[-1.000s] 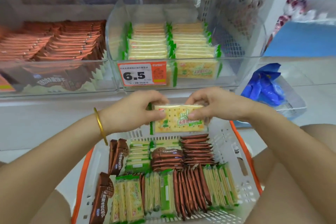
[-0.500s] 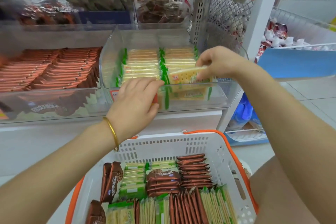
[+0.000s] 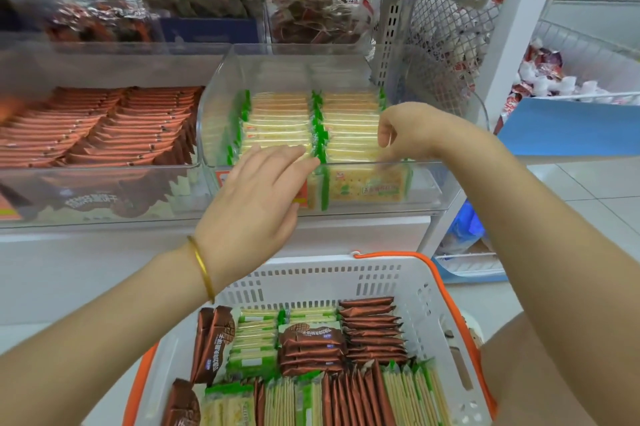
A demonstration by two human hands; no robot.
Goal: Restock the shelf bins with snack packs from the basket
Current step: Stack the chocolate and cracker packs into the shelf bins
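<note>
L grip point(image 3: 258, 192) open, flat on yellow-green cracker packs point(image 3: 277, 121), clear plastic bin point(image 3: 429, 190); R grip point(image 3: 410, 135) state unclear. Risk: rows slump fwd once released.

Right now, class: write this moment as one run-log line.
stage: stocking clear bin | left hand: flat, fingertips at left cracker row front | right hand: fingertips at right cracker row front, grip unclear | basket: holds packs

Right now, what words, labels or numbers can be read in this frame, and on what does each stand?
Nothing reads clearly.
Price tag: mostly hidden behind the left hand; no number shows.
Front green cracker pack: Chinese print, blurred.
Brown pack in the basket: Chinese print, too small to read.
</note>
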